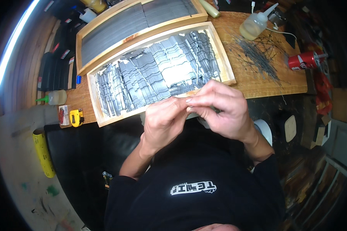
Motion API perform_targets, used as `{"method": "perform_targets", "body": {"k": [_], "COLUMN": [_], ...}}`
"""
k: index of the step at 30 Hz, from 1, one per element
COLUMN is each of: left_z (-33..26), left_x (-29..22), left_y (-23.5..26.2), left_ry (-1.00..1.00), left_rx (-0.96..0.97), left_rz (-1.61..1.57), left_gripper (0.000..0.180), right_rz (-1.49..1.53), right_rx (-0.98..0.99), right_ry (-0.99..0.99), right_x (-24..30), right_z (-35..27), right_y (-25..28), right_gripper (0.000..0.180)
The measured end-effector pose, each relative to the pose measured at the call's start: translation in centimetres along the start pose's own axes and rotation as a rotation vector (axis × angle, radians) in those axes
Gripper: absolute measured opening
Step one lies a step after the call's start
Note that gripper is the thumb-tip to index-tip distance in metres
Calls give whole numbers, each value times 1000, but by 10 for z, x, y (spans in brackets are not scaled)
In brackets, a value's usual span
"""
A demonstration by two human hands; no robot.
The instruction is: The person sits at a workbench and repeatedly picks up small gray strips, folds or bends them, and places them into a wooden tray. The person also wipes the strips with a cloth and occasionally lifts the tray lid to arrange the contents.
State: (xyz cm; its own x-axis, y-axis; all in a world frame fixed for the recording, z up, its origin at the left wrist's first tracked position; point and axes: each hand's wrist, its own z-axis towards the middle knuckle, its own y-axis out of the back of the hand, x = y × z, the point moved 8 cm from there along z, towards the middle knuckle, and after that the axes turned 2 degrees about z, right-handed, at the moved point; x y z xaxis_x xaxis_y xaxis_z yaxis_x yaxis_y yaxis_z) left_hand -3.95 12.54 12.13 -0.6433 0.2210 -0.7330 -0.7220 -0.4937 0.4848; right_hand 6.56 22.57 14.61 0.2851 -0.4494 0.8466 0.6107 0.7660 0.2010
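Note:
Both hands meet over the near edge of a shallow wooden tray point(229, 69), fingertips pinched together. My left hand point(164, 121) is closed, its thumb and forefinger touching the fingers of the other hand. My right hand point(223, 109) also pinches, with its other fingers curled above. Whatever sits between the fingertips is too small or hidden to name. Inside the tray lie many thin dark grey strips point(140, 77) in uneven rows, some shining under the light. Behind it, a second wooden tray point(79, 57) holds flatter, neatly lined grey strips point(115, 32).
On the wooden table point(258, 86) to the right lie a heap of thin dark sticks point(258, 57), a squeeze bottle point(254, 26) and a red can point(302, 61). At left are a green-tipped bottle point(57, 97), a yellow tape measure point(76, 118) and a yellow roll point(44, 154).

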Motion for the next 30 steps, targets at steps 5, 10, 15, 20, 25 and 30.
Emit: {"method": "perform_targets", "body": {"k": [5,10,15,20,25,30], "left_z": [-5,-48,-86,-95,-97,-96], "left_x": [-4,15,32,34,36,36], "left_y": [5,-8,-16,-20,-21,-22], "left_ry": [23,326,466,485,488,474], "left_rx": [6,104,22,40,52,38], "left_rz": [-2,-117,-195,-180,-171,-177], "left_gripper": [22,14,9,12,17,19], "right_rz": [3,57,231,184,186,186], "right_rx": [54,17,89,137,157,167], "right_ry": [-45,-140,-396,-386,-374,-375], "right_x": [-1,-25,-50,-57,-58,-59], "right_z": [-1,-36,-58,-65,-64,-62], "right_y": [-4,-28,-43,-48,-48,-48], "right_gripper": [19,15,14,11,10,8]}}
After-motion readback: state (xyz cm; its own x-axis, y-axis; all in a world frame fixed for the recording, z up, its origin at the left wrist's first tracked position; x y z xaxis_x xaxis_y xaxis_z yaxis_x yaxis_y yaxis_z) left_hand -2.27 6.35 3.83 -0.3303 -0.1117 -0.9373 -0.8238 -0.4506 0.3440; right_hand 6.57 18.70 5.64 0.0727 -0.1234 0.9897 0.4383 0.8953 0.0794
